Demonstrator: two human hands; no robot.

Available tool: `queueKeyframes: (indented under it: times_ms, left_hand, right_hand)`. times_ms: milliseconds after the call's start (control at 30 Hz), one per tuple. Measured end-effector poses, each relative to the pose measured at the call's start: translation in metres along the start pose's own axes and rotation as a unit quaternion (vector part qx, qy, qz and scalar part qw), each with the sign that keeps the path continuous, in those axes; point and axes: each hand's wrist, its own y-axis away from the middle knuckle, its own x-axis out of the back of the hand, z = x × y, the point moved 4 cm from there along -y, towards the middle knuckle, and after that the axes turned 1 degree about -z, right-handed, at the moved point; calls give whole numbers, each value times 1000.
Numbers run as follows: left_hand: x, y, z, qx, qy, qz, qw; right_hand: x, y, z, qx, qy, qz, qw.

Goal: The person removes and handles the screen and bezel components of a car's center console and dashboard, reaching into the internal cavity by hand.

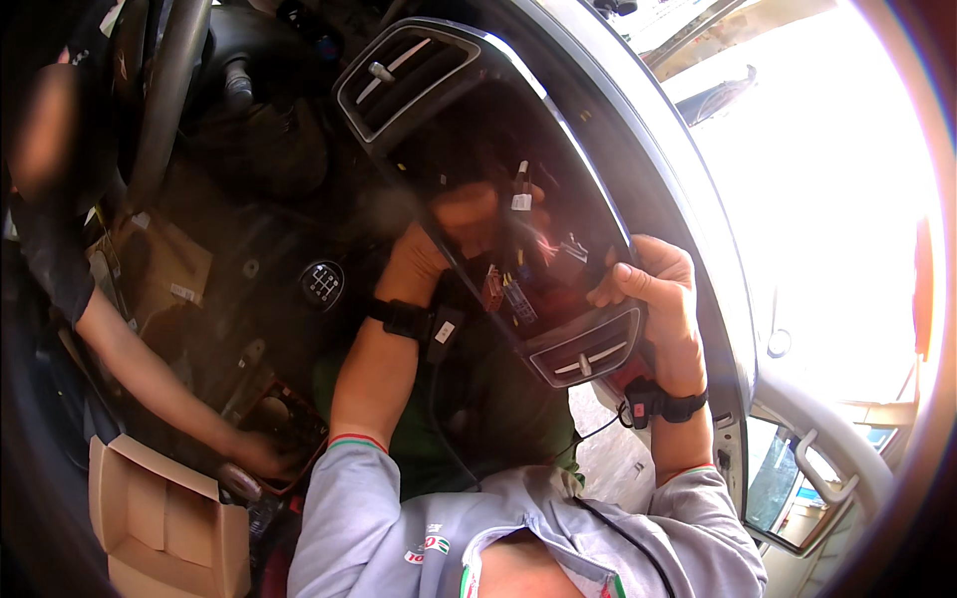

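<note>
Inside a car cabin by the open door, a glossy black dashboard trim panel (518, 199) with air vents is lifted free at frame centre. The right hand (658, 299) grips its lower edge; the left hand (424, 264) reaches behind, grip unclear. Connectors (513, 289) appear still attached.

One head-worn fisheye view looks down from close above into a car cabin, edges bending toward its rim.
</note>
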Motion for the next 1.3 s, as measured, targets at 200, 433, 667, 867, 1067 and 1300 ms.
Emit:
queueKeyframes:
  times_ms: [200,433,667,867,1067,1300]
  left_hand:
    - [15,6,5,16,-3,41,999]
    - [19,7,3,-78,141,47,986]
    - [9,10,6,-57,157,35,985]
    - [0,15,17,-142,107,95,979]
    - [-3,29,23,-111,-221,308,919]
    - [-61,48,46,-48,-496,474,726]
  right_hand:
    - [-7,-9,-17,34,34,-11,999]
    - [-8,-16,-30,77,55,14,995]
    - [-11,-25,-34,106,122,50,985]
    - [-11,-26,-35,108,117,60,985]
    - [-10,-23,-33,116,124,81,982]
    - [-19,-18,-39,123,177,95,972]
